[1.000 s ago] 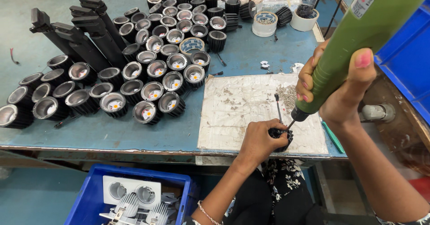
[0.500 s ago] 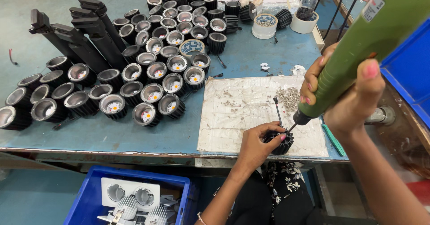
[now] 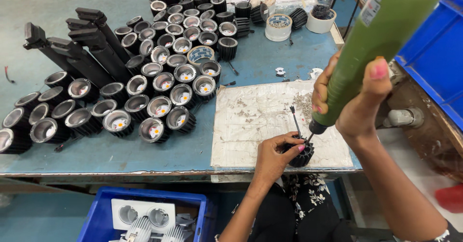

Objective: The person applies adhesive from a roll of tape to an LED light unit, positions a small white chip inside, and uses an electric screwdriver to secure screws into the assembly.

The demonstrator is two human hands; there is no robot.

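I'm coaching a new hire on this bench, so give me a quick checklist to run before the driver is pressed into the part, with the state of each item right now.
1. Left hand steadies the black finned housing: ok, fingers wrap its near side.
2. Right hand grips the green electric screwdriver: ok, fingers and thumb around the barrel.
3. Bit tip meets the housing top: ok, though seating in a screw head cannot be told.
4. Driver upright over the part: not ok, it leans to the right.
5. Housing rests on the white paper sheet: ok.
6. Black wires out of the bit's way: cannot tell, they rise right beside it.
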